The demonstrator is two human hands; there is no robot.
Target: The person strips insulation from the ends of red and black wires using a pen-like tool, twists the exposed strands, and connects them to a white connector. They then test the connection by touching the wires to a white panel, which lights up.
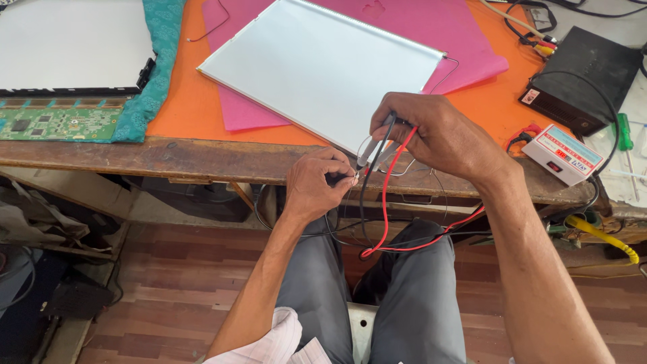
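Note:
My right hand [435,135] grips two thin test probes [375,147], one with a black lead and one with a red lead [384,209], their tips pointing down to the left. My left hand [317,183] pinches a small connector on thin wires at the probe tips, just in front of the table edge. A flat white backlight panel [323,67] lies on the table right behind both hands, its near corner hidden by my right hand. The red and black leads loop down over my lap.
A worn wooden table edge [168,158] carries an orange sheet and a pink sheet [445,30]. At right sit a black box [583,71], a small white tester box [563,154] and a green screwdriver [625,135]. At left lie another panel [67,44], a green circuit board [57,123] and teal cloth.

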